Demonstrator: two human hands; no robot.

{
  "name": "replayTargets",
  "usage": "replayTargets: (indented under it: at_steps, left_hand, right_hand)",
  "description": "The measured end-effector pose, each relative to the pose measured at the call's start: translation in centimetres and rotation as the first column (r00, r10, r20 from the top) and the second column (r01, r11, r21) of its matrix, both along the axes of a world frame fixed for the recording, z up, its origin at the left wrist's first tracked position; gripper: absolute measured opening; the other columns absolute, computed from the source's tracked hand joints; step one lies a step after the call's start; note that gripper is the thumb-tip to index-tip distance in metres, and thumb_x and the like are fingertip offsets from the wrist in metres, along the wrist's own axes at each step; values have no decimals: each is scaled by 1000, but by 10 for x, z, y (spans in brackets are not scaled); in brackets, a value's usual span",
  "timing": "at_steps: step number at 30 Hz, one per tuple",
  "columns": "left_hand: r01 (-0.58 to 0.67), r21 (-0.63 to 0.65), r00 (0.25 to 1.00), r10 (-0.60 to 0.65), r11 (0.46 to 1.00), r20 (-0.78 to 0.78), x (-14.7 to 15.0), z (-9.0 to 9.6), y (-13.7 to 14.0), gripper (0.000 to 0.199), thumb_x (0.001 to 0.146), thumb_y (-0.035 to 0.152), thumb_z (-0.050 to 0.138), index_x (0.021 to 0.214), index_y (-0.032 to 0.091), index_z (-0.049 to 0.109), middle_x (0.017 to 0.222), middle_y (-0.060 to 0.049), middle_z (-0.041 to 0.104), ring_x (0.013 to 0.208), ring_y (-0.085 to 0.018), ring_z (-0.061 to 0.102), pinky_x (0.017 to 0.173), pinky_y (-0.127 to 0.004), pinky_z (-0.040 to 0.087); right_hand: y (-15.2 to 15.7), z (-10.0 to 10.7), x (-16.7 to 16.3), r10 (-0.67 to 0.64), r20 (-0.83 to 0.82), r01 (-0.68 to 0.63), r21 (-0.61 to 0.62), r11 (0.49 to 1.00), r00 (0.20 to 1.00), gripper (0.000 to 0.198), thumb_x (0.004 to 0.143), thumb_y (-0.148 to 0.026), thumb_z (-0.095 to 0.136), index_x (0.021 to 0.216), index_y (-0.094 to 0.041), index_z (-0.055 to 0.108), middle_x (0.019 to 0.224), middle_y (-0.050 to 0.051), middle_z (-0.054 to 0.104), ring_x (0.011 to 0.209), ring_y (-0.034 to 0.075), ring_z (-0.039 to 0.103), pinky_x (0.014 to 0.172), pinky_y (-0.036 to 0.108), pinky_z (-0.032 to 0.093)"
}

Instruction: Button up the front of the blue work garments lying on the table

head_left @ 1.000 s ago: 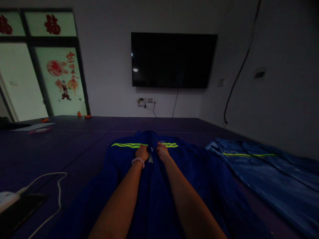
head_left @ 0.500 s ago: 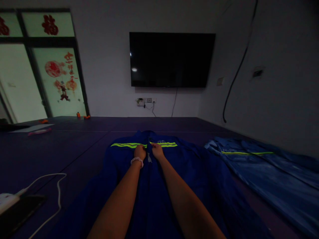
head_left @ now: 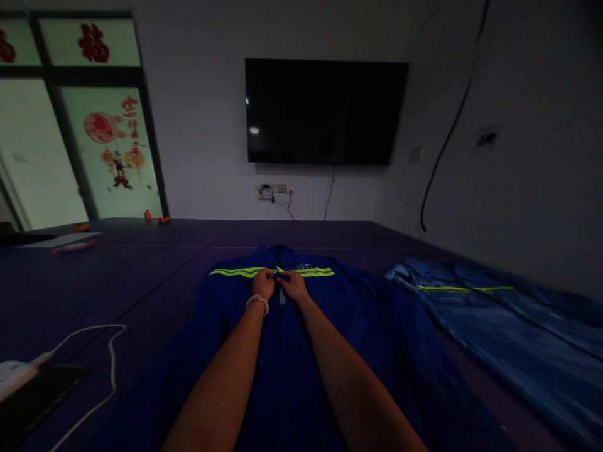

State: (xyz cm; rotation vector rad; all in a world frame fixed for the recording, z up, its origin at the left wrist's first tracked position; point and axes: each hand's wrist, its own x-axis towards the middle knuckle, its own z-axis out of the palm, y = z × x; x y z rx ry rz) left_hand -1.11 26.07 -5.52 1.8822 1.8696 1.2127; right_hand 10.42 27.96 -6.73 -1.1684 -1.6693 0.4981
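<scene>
Two bare arms stretch forward over a dark blue jacket (head_left: 292, 351) spread flat on a dark purple floor (head_left: 141, 270), in a dimly lit room. The left hand (head_left: 263, 284), a pale beaded bracelet (head_left: 257, 302) at its wrist, and the right hand (head_left: 294, 285) meet at the jacket's front opening, just below its yellow-green reflective stripe (head_left: 235, 272). The fingers of both hands are curled and pinching the fabric edges at the centre seam, close enough that the two hands nearly touch; the light is too low to tell whether it is a zip or a button they grasp. The jacket lies directly under the fingers, its collar just beyond them and its body running back beneath the forearms.

To the right of the fingers, apart from the first garment, a second blue jacket (head_left: 494, 320) with its own reflective stripe lies crumpled along the foot of the wall. Well to the left and nearer the camera, a white cable (head_left: 101, 351) loops across the floor toward a dark phone (head_left: 38, 402). Far beyond the fingers, a black television (head_left: 325, 112) hangs on the white wall above a socket (head_left: 277, 189), and glass doors (head_left: 108, 157) with red paper decorations stand to the far left.
</scene>
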Motion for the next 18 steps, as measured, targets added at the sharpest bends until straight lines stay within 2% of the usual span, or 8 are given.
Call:
replayTargets:
  at_steps: [10, 15, 18]
  left_hand:
    - [24, -7, 1000, -24, 1000, -12, 0, 0, -2, 28, 84, 30, 48, 107, 14, 52, 106, -7, 55, 90, -17, 56, 77, -37, 48]
    - [22, 2, 1000, -22, 1000, -16, 0, 0, -1, 27, 84, 30, 48, 106, 14, 52, 106, -7, 55, 91, -17, 56, 77, -37, 48]
    - [20, 4, 1000, -20, 1000, -22, 0, 0, -1, 27, 84, 30, 48, 106, 14, 52, 106, -7, 55, 91, -17, 55, 77, -37, 48]
  right_hand:
    - [2, 1, 0, 25, 0, -25, 68, 997, 1000, 18, 72, -24, 54, 81, -16, 68, 86, 5, 69, 83, 19, 62, 75, 28, 46]
    - [0, -1, -1, 64, 37, -67, 76, 995, 997, 17, 71, -27, 54, 73, -18, 68, 74, 1, 68, 74, 17, 62, 66, 24, 44]
    - [1, -1, -1, 61, 52, -65, 75, 995, 997, 28, 75, -35, 49, 64, -16, 66, 58, -1, 63, 61, 15, 58, 56, 21, 41]
